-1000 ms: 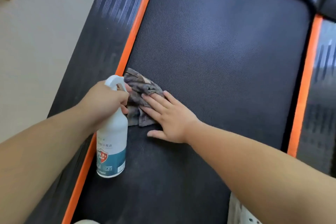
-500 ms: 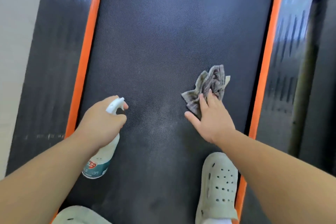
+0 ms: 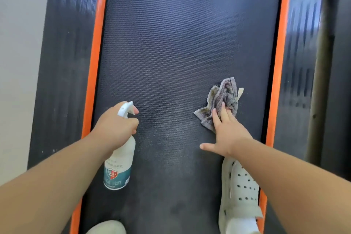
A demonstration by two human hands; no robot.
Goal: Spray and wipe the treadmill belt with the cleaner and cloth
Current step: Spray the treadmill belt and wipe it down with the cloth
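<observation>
The dark textured treadmill belt [image 3: 182, 43] runs up the middle of the view. My left hand [image 3: 115, 125] grips a white spray bottle [image 3: 119, 163] with a teal label, nozzle pointing right over the belt's left side. A pale, damp-looking patch [image 3: 167, 129] lies on the belt between my hands. My right hand [image 3: 228, 131] presses flat on a crumpled grey cloth [image 3: 222, 99] near the belt's right edge, fingers on the cloth's lower part, thumb spread out to the left.
Orange strips [image 3: 95, 62] border the belt on both sides, with black side rails [image 3: 64, 62] beyond them. A white perforated clog [image 3: 241, 192] stands on the belt under my right forearm; another shoe tip [image 3: 106, 227] shows at the bottom. Pale floor [image 3: 17, 62] lies left.
The cloth and my right hand swept from the belt's left edge to its right side over the last second. The bottle stayed at the left. My thumb has spread out since half a second ago.
</observation>
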